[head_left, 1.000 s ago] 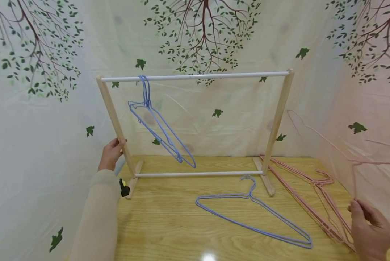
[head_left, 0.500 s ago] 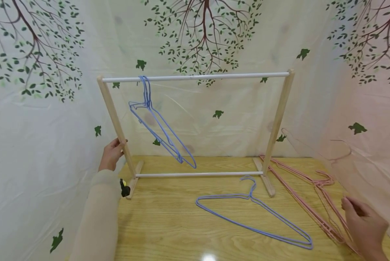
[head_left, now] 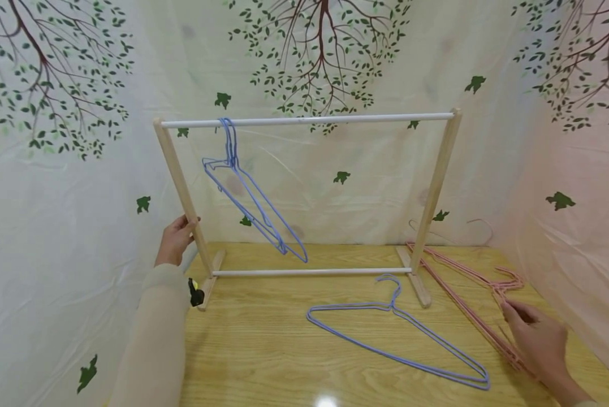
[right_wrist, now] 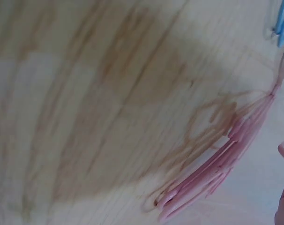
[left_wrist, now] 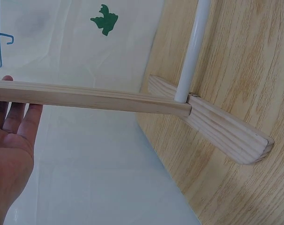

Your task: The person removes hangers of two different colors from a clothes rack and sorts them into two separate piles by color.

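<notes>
My left hand (head_left: 174, 240) grips the left wooden post (head_left: 174, 169) of a small clothes rack; in the left wrist view its fingers wrap round the post (left_wrist: 85, 97). My right hand (head_left: 538, 339) is at the right, low over the pink wire hangers (head_left: 497, 286) on the table. It pinches another pink hanger (head_left: 491, 229), whose hook and far corner show faintly behind the pile. Blue hangers (head_left: 232, 163) hang from the left part of the rack's white top bar (head_left: 309, 120). Other blue hangers (head_left: 392, 306) lie stacked in front of the rack.
The rack stands on wooden feet (head_left: 420, 288), joined by a white lower bar (head_left: 309, 272). A black object (head_left: 195, 295) shows beside my left wrist. Cloth walls (head_left: 304, 198) with leaf prints enclose the wooden table (head_left: 253, 350) at the back and sides.
My right hand has moved left and slightly down, bringing its pink hanger from the right side to over the pink pile. My left hand stays on the post.
</notes>
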The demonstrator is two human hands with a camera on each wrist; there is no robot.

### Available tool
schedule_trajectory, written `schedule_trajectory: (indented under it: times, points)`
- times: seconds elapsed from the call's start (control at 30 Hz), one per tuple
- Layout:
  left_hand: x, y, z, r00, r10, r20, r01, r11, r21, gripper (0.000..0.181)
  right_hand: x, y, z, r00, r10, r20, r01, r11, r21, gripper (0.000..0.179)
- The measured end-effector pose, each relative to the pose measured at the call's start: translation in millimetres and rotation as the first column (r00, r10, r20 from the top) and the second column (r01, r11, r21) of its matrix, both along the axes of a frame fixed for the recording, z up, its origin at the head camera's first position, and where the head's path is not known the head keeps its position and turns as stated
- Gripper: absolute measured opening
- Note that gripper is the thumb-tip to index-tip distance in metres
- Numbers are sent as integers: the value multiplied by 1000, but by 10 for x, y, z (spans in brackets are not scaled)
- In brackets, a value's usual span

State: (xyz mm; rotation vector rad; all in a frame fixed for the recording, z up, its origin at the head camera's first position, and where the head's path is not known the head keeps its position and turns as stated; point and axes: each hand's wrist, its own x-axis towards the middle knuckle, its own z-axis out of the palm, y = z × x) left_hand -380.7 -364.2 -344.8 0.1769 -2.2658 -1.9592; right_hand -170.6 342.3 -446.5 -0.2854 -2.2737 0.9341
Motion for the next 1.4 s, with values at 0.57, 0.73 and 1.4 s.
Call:
schedule_trajectory:
  times: [0.57, 0.73, 1.4]
  points:
    - [6, 4, -13, 1000, 5, 7, -5, 1000, 6, 52, -182, 195, -134, 952, -61, 300, 11, 986, 164, 43]
    - [-2, -10, -11, 1000, 2, 7, -2, 1000, 9, 52, -199, 277, -115, 918, -44, 395, -31, 983, 182, 50]
    - [-19, -18, 3, 1000, 19, 12, -19, 1000, 1, 52, -406, 75, 113, 959, -38, 281, -27, 975, 222, 46]
